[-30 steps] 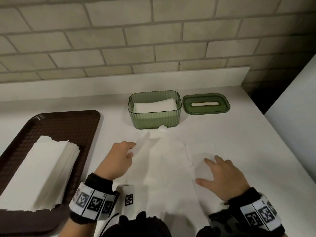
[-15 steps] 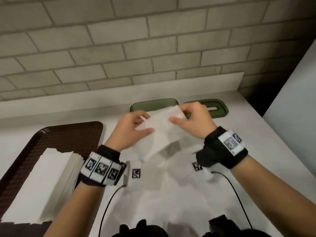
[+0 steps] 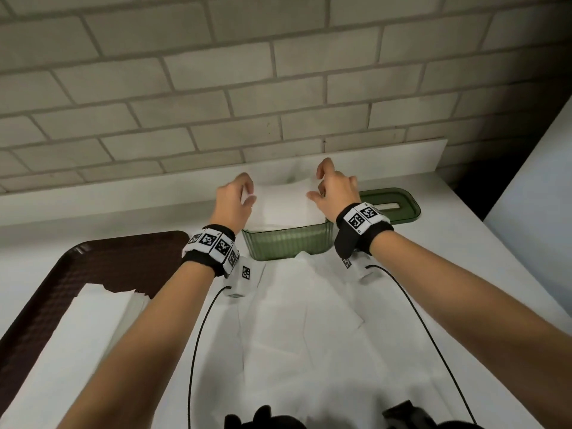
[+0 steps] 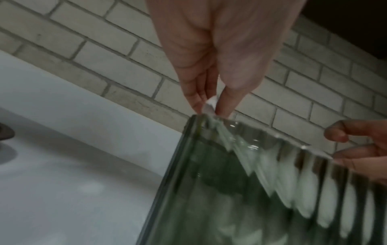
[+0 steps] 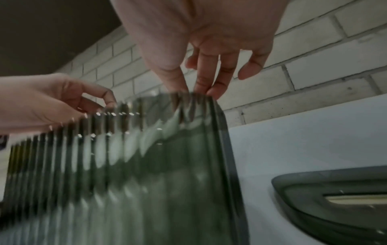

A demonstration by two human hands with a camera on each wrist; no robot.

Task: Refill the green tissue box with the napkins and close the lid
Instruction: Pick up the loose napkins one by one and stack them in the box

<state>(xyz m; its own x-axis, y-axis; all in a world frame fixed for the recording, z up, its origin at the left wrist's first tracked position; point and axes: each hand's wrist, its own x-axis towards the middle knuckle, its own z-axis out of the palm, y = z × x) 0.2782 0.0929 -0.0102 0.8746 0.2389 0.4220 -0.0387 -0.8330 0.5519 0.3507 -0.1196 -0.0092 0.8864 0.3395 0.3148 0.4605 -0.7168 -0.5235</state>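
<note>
From the head camera, the person's left hand (image 3: 233, 199) and right hand (image 3: 335, 193) hold up a white folded paper napkin (image 3: 283, 205) over the see-through green ribbed plastic tissue box (image 3: 286, 244). The box sits on the white counter (image 3: 464, 274), near the pale brick wall (image 3: 278, 88). Each hand pinches one end of the napkin with curled fingers. The bottom of the napkin is down inside the open box. The flat green plastic lid with a slot (image 3: 391, 205) lies on the counter just to the right of the box. A dark brown plastic tray (image 3: 93, 261) sits to the left, with a stack of white napkins (image 3: 62, 351) on it. More loose white napkins (image 3: 303, 320) lie spread on the counter in front of the box.

From the left wrist camera, the left hand's fingertips (image 4: 225, 106) and thumb pinch a little white corner of the napkin, right at the top edge of the box.

From the right wrist camera, the right hand's fingertips (image 5: 215, 91) point down, close together, at the box's top corner. The picture is blurry, so the napkin between them cannot be seen there. The lid lies close by on the right.
</note>
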